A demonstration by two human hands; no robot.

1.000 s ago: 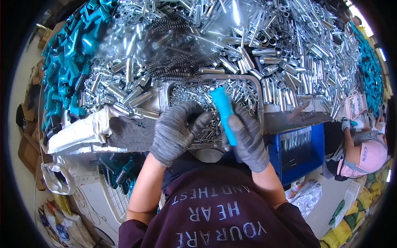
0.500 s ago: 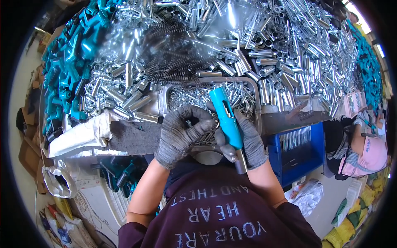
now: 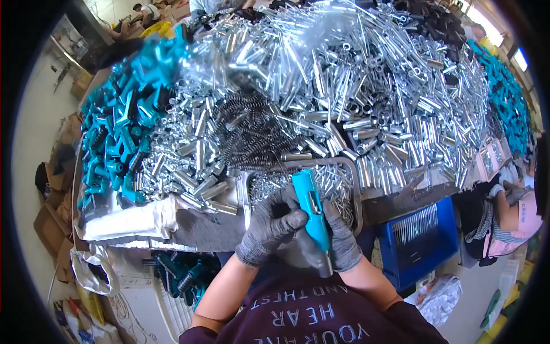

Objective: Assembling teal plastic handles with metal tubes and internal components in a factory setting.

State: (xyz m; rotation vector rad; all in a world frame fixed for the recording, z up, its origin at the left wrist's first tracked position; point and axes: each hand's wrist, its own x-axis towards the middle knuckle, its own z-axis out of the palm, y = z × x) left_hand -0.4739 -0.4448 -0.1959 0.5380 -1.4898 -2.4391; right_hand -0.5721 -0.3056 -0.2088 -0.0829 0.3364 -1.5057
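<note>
Closest to you, your gloved right hand (image 3: 342, 241) has its fingers wrapped around the teal, slotted, tube-shaped tool body (image 3: 318, 232), which tilts in front of your chest with its dark metal end toward you. Your gloved left hand (image 3: 274, 226) is just beside its slotted side, fingers curled and thumb almost meeting the forefinger; the tips are too blurred to tell whether they pinch a small part. You seem to be working at that slot, so the next move probably calls for a steady right grip and careful lining-up by the left. Just beyond lies the rectangular metal tray (image 3: 356, 198) of small silvery hardware (image 3: 339, 179), set at the edge of the grey counter (image 3: 200, 230). Farther back are the heap of dark coiled springs (image 3: 249, 132), flanked by shiny chrome tubes (image 3: 389, 175), and, to your left, piled teal castings (image 3: 130, 109).
</note>
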